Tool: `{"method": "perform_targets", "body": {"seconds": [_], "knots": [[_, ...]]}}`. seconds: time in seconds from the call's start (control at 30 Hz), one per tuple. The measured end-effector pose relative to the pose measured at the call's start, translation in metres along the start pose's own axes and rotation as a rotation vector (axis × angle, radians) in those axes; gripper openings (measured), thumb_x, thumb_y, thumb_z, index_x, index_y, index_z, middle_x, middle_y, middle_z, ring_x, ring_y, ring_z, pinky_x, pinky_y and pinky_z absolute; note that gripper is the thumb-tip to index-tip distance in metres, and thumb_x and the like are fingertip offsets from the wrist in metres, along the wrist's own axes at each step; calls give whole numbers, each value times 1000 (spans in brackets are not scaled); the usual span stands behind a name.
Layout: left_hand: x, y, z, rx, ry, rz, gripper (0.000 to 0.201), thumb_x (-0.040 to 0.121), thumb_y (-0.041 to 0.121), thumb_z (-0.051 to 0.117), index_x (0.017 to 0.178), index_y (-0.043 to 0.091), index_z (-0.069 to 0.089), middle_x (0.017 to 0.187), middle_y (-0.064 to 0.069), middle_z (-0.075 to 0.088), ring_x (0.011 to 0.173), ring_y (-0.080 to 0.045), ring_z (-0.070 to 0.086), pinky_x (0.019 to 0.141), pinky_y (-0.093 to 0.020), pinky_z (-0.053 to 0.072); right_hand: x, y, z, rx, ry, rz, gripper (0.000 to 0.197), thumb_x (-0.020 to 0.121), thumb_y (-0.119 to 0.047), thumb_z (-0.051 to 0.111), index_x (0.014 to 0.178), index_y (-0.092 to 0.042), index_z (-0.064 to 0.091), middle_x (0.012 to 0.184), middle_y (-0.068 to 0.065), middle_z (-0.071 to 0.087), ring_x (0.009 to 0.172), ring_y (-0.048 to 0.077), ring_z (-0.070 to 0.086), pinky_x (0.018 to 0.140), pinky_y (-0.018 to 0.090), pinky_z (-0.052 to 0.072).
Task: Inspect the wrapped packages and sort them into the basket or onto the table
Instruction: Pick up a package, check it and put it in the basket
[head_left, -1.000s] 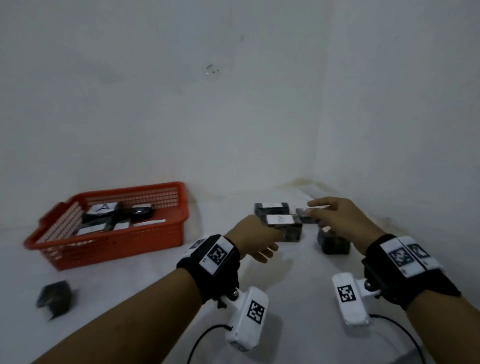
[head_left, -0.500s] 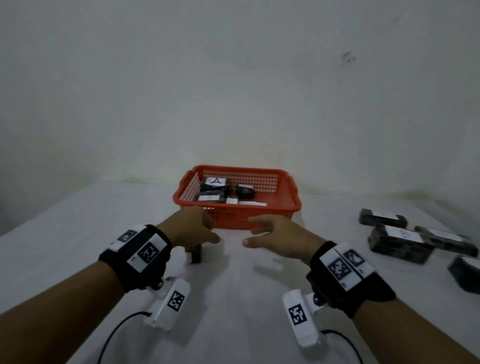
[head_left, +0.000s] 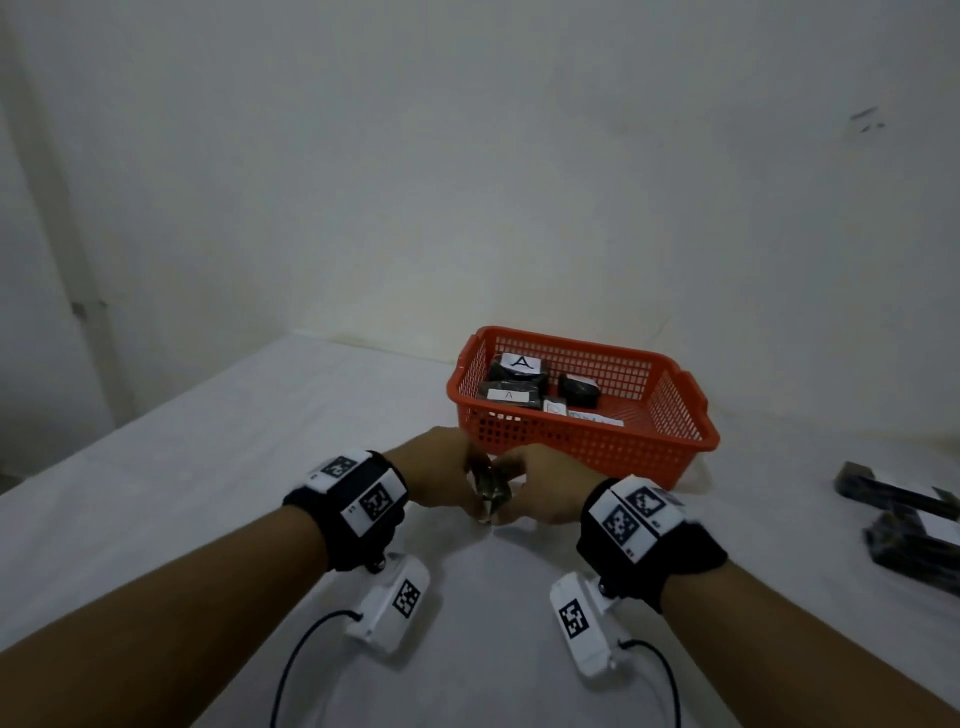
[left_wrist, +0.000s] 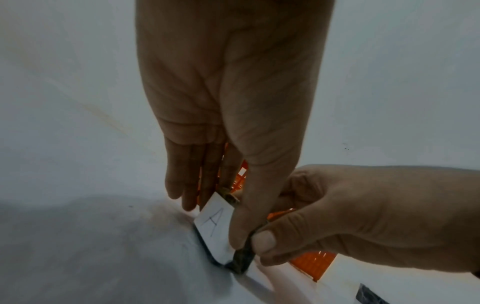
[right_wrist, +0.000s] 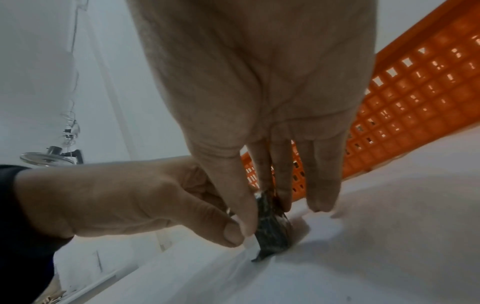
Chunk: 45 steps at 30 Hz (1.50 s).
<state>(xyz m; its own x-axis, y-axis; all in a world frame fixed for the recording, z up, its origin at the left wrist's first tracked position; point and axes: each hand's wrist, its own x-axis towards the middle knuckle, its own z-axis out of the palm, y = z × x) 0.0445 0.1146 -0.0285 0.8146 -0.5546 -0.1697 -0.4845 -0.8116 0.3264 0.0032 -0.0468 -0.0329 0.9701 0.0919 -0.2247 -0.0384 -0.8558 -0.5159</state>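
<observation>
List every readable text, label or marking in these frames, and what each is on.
"A": white label on the held package, pinched by left hand and right hand.
"A": label on the rear package in the orange basket.
"A": label on the package in front of it.
Other basket labels and the table packages' labels: too blurred to read.
Wristband squares: coded patterns, not text.

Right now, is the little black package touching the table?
Touching. In the left wrist view the package stands on edge, its bottom corner resting on the table, while the left hand and right hand pinch it.
</observation>
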Motion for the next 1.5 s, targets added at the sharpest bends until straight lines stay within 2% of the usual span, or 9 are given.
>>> {"method": "perform_targets", "body": {"seconds": [0.2, 0.33, 0.43, 0.6, 0.87, 1.07, 1.23, 1.4, 1.5], "knots": [[10, -13, 4, -311, 63, 36, 32, 78, 25, 84, 108, 20, 79, 104, -1, 78, 99, -22, 71, 93, -36, 57, 4, 15, 0, 254, 129, -22, 30, 86, -14, 81, 115, -19, 73, 107, -1, 76, 93, 20, 72, 86, 37, 61], [12, -20, 10, -685, 103, 49, 25, 91, 21, 72, 115, 14, 77, 104, -4, 78, 95, -18, 71, 82, -24, 58, 0, 26, -4, 527, 184, -45, 22, 90, -22, 80, 110, -19, 72, 105, 2, 76, 105, 25, 73, 92, 38, 62], [12, -15, 15, -961, 113, 77, 20, 94, 18, 69, 111, 14, 78, 103, -5, 80, 100, -20, 76, 91, -30, 61, -1, 35, -4, 678, 204, -96, 28, 93, -21, 77, 119, -14, 73, 112, 6, 78, 108, 23, 74, 96, 38, 61], [12, 2, 17, -1158, 169, 178, 22, 98, 19, 65, 118, 17, 75, 110, 0, 79, 102, -14, 76, 83, -25, 61, -1, 44, -2, 895, 288, -153, 26, 95, -17, 74, 120, -9, 76, 108, 9, 81, 103, 25, 77, 93, 33, 62], [23, 19, 14, -1227, 351, 209, 26, 96, 13, 68, 120, 7, 76, 112, -4, 79, 102, -17, 76, 81, -26, 62, -4, 50, -15, 1025, 282, -225, 28, 97, -22, 69, 119, -7, 77, 113, 12, 80, 110, 26, 76, 99, 36, 58], [26, 27, 27, -1331, 275, 223, 23, 97, 15, 66, 118, 17, 76, 107, 3, 80, 101, -15, 77, 82, -27, 62, -8, 61, -16, 963, 429, -258, 26, 96, -20, 71, 116, -5, 78, 106, 11, 81, 101, 25, 78, 97, 38, 61], [31, 29, 34, -1242, 392, 153, 22, 93, 17, 72, 114, 16, 78, 102, 3, 80, 95, -15, 77, 75, -26, 63, -15, 66, -13, 947, 368, -261, 26, 95, -18, 73, 119, -9, 77, 110, 5, 81, 107, 20, 76, 93, 30, 61], [28, 33, 37, -1258, 282, 201, 27, 95, 21, 70, 121, 20, 74, 113, 2, 78, 103, -17, 76, 86, -35, 63, -22, 73, -12, 961, 391, -237, 28, 94, -9, 72, 122, -6, 76, 111, 7, 80, 106, 20, 76, 92, 28, 61], [26, 35, 41, -1205, 333, 204, 25, 94, 19, 72, 119, 17, 76, 108, 2, 80, 99, -17, 77, 82, -31, 63, -22, 73, -9, 961, 397, -206, 26, 95, -6, 70, 120, -2, 76, 111, 12, 80, 106, 26, 76, 95, 33, 61]]}}
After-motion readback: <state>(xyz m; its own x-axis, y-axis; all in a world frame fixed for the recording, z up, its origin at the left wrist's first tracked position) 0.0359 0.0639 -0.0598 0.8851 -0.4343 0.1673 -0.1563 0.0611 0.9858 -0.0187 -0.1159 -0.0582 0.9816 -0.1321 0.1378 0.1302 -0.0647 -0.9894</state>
